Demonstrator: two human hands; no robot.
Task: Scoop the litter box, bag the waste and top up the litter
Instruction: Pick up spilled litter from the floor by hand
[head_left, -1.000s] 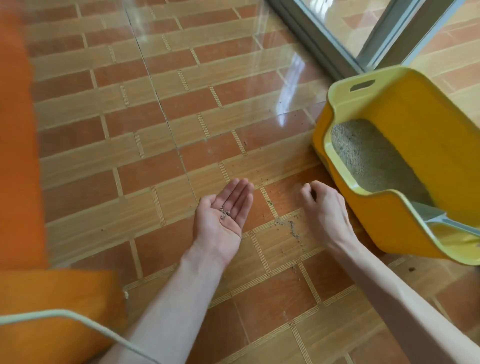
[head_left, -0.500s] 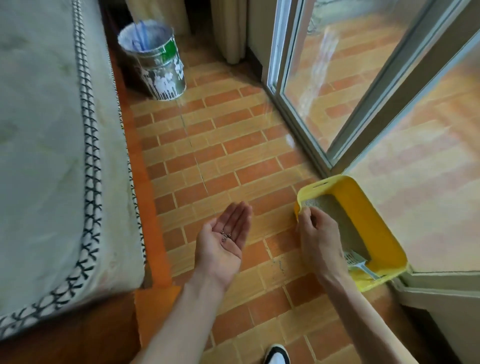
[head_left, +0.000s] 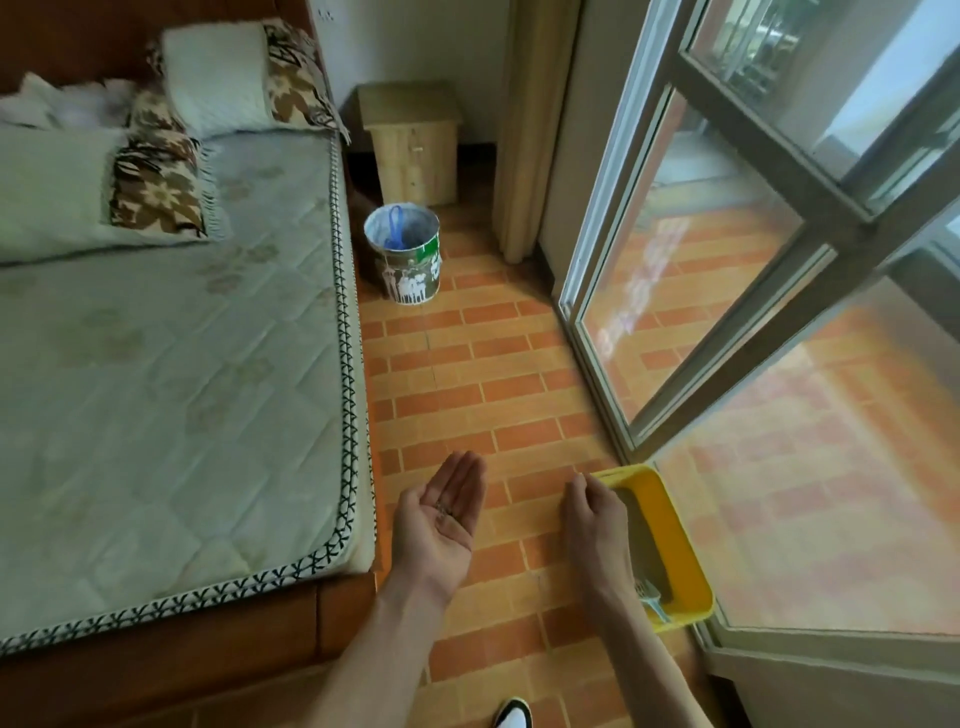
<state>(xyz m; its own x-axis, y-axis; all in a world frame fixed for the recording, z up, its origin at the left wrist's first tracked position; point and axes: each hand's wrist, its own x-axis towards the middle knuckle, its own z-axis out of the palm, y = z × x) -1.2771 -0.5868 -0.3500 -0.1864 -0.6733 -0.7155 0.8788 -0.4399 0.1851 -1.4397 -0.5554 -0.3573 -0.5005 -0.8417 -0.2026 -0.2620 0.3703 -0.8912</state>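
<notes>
Item: yellow plastic litter box (head_left: 680, 540), rectangular, high-walled. It stood on the brick-patterned orange tile floor (head_left: 467, 364) at lower right, close against the metal-framed sliding glass door (head_left: 691, 322). Grey litter showed inside, largely hidden behind the right hand. A pale slotted litter scoop (head_left: 649, 597) lay in its near corner, handle toward the near rim.

Right hand (head_left: 595, 514): held palm down over the near-left rim of the box, fingers bent loosely downward, nothing seen in its grasp; whether the fingertips touched the rim could not be told.

Left hand (head_left: 441, 514): palm up, fingers straight and together, slightly cupped, above the floor to the left of the box. A small pinch of dark litter grains (head_left: 441, 506) lay in the palm.

Surroundings: a quilted pale-green mattress (head_left: 171, 395) with black-and-white stitched edging on a brown wooden bed frame (head_left: 218, 649), left. Pillows (head_left: 213, 78) and brown floral cloths at its head. A round printed metal bin (head_left: 408, 254), lined with a pale bag and holding a blue object, stood on the floor beyond, beside the bed. Behind it, a small light-wood cabinet (head_left: 413, 145) and a beige curtain (head_left: 524, 130). A white shoe tip (head_left: 511, 714) at the bottom edge.
</notes>
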